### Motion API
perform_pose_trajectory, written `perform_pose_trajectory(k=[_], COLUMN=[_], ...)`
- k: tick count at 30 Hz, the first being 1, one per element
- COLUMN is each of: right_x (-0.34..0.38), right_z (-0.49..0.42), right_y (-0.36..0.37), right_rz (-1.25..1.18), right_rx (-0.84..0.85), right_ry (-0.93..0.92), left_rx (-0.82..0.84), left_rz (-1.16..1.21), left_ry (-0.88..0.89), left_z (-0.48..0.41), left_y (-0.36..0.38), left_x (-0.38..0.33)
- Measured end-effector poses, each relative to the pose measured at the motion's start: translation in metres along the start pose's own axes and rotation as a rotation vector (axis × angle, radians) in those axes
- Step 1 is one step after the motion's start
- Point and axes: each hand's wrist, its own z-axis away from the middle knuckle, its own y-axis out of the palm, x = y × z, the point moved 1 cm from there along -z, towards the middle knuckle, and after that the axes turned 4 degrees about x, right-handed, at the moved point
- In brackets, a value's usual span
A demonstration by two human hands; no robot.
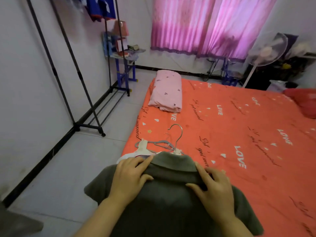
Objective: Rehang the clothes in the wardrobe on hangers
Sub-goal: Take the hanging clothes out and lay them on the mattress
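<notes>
A dark green polo shirt lies in front of me at the near corner of the bed, collar pointing away. My left hand presses on its left shoulder with fingertips on the collar. My right hand rests on the right shoulder, fingers spread over the collar. A hanger with a metal hook sticks out from the collar, and more grey hangers lie beside it on a white garment. The black clothes rack stands at the left wall with a blue garment hanging at its top.
The bed has an orange sheet with a pink pillow and a red cushion. A blue shelf stand is behind the rack. A standing fan and pink curtains are at the far wall. Grey tiled floor lies between rack and bed.
</notes>
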Motion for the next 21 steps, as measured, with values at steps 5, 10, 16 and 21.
perform_pose_trajectory(k=[5, 10, 16, 21], right_x=[-0.052, -0.074, -0.071, -0.040], right_z=[-0.057, -0.033, -0.003, -0.021], right_y=[0.087, 0.145, 0.153, 0.146], right_rz=[0.090, 0.014, -0.030, -0.048], right_rx=[0.389, 0.634, 0.790, 0.807], right_ry=[0.247, 0.250, 0.186, 0.062], left_rx=[0.352, 0.619, 0.805, 0.721], left_rz=[-0.123, -0.166, -0.179, -0.187], left_ry=[-0.287, -0.335, -0.439, -0.510], left_z=[-0.077, -0.067, -0.020, -0.007], left_y=[0.081, 0.151, 0.161, 0.118], left_x=[0.030, 0.036, 0.040, 0.047])
